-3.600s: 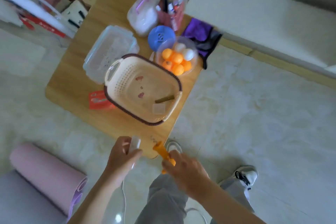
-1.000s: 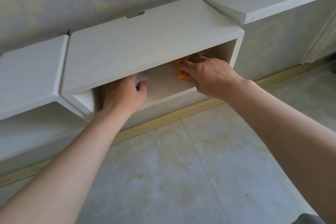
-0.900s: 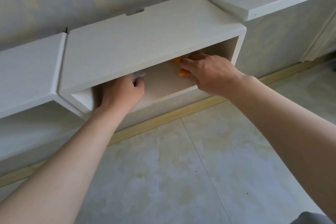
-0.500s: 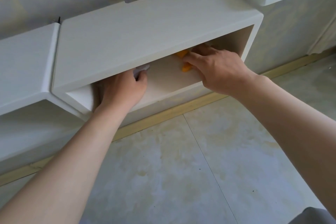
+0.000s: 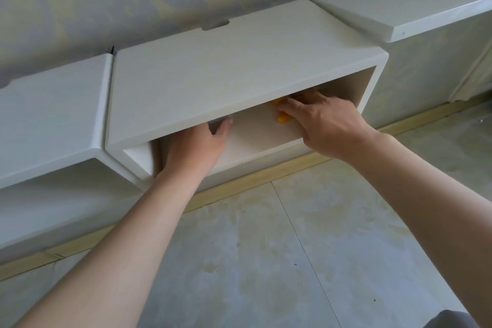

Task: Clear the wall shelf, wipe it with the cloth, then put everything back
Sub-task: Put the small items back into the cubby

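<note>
The white box-shaped wall shelf [image 5: 229, 74] hangs low on the patterned wall, open at the front. Both my hands reach into its opening. My left hand [image 5: 194, 149] is at the left half, its fingers curled around a small white object [image 5: 214, 126] that is mostly hidden under the shelf's top board. My right hand [image 5: 322, 125] is at the right half, its fingers lying over an orange tool [image 5: 281, 117], of which only two small bits show. The cloth is not in view.
More white shelf units flank this one: one to the left [image 5: 50, 114] and a higher slab to the right [image 5: 415, 5]. A wooden skirting strip [image 5: 253, 181] runs along the wall's foot above the pale tiled floor [image 5: 266, 261].
I carried the white object and the orange tool from the low table to the shelf. Over the last second both hands have stayed inside the opening, pushed slightly deeper; the view shifted a little.
</note>
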A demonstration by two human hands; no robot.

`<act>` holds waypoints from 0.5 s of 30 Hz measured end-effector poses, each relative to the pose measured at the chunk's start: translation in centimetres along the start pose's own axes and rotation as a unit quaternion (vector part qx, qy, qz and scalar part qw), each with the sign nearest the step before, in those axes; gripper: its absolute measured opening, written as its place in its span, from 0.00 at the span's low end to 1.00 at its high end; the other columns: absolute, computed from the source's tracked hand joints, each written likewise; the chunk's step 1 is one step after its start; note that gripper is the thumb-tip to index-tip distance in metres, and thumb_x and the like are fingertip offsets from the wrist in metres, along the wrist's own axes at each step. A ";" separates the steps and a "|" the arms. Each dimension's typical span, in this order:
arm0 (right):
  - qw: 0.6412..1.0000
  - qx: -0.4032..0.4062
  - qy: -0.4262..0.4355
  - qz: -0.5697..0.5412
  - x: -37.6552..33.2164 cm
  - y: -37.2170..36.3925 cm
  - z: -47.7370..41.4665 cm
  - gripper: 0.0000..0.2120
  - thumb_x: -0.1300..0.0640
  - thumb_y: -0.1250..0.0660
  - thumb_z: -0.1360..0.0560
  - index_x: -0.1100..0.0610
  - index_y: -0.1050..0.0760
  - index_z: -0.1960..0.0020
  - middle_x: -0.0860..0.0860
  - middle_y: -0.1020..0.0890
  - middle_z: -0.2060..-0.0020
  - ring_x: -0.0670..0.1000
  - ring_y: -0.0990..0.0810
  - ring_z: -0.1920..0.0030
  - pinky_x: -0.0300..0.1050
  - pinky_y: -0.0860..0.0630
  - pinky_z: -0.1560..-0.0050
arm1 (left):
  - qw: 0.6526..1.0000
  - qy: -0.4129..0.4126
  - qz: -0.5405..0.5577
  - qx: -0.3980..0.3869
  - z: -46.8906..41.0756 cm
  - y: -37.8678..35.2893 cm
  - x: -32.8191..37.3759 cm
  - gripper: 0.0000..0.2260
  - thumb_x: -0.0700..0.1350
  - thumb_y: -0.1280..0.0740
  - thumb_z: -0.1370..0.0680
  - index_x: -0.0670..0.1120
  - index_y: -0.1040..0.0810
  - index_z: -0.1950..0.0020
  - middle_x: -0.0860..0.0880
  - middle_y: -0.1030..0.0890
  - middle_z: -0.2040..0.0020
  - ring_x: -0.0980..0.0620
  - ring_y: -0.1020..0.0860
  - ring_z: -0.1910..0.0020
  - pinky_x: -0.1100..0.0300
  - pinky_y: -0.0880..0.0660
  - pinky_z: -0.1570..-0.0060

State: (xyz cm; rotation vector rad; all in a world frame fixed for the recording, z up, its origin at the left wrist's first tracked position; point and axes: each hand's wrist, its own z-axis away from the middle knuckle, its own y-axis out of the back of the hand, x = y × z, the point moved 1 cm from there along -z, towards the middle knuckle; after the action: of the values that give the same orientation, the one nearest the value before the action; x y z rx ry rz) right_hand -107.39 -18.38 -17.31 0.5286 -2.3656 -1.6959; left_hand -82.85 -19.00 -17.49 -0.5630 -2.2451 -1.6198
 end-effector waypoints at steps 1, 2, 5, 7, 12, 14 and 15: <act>1.000 -0.003 -0.003 -0.001 -0.1 0.1 0.0 0.25 0.63 0.41 0.25 0.45 0.30 0.31 0.50 0.26 0.35 0.60 0.23 0.41 0.50 0.23 0.60 | 1.000 0.004 0.009 0.000 0.2 0.2 0.2 0.20 0.60 0.33 0.22 0.50 0.21 0.36 0.51 0.20 0.36 0.47 0.26 0.33 0.62 0.33 0.41; 1.000 -0.004 -0.005 -0.001 -0.1 0.0 0.0 0.27 0.63 0.42 0.26 0.44 0.31 0.30 0.50 0.26 0.34 0.60 0.24 0.40 0.50 0.22 0.60 | 1.000 0.010 0.021 -0.004 0.3 0.3 0.4 0.18 0.59 0.32 0.22 0.50 0.20 0.38 0.51 0.19 0.37 0.48 0.25 0.34 0.64 0.34 0.44; 1.000 -0.005 -0.005 0.001 -0.2 0.0 0.3 0.32 0.63 0.44 0.27 0.40 0.36 0.26 0.50 0.27 0.33 0.61 0.24 0.40 0.50 0.22 0.60 | 0.999 0.001 0.032 -0.012 0.8 0.6 0.5 0.18 0.60 0.32 0.23 0.50 0.18 0.40 0.51 0.19 0.38 0.49 0.25 0.35 0.67 0.37 0.45; 1.000 -0.007 -0.009 -0.006 -0.3 0.2 0.5 0.35 0.64 0.44 0.28 0.40 0.38 0.25 0.52 0.28 0.32 0.62 0.23 0.42 0.52 0.21 0.58 | 1.000 -0.014 0.025 0.002 0.8 1.0 0.7 0.20 0.59 0.31 0.23 0.48 0.20 0.38 0.50 0.20 0.38 0.48 0.26 0.34 0.67 0.37 0.42; 0.998 0.032 0.004 -0.059 -0.9 2.0 2.1 0.33 0.67 0.43 0.27 0.42 0.34 0.26 0.53 0.29 0.34 0.62 0.22 0.52 0.48 0.25 0.63 | 1.000 -0.027 -0.012 -0.007 2.1 3.1 2.1 0.20 0.56 0.34 0.22 0.44 0.22 0.36 0.44 0.20 0.37 0.42 0.26 0.34 0.59 0.32 0.41; 0.997 0.030 0.002 -0.076 -1.2 3.5 3.1 0.28 0.67 0.43 0.24 0.46 0.30 0.29 0.54 0.28 0.36 0.60 0.21 0.55 0.46 0.28 0.68 | 0.999 -0.025 -0.021 -0.041 2.8 4.2 2.3 0.23 0.56 0.36 0.22 0.43 0.23 0.34 0.41 0.21 0.36 0.40 0.25 0.34 0.53 0.29 0.36; 0.996 0.018 -0.004 -0.085 -1.5 4.4 3.6 0.26 0.67 0.43 0.23 0.47 0.30 0.30 0.54 0.27 0.37 0.61 0.21 0.56 0.47 0.26 0.70 | 0.997 -0.023 -0.035 -0.070 3.3 5.0 2.5 0.22 0.57 0.36 0.22 0.43 0.22 0.35 0.41 0.20 0.36 0.39 0.25 0.34 0.52 0.29 0.35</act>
State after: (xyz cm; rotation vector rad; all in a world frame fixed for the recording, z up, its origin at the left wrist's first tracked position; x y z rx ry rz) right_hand -108.05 -13.39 -14.26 0.7500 -2.4212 -1.7282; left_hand -82.64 -14.11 -13.21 -0.5672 -2.2188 -1.8267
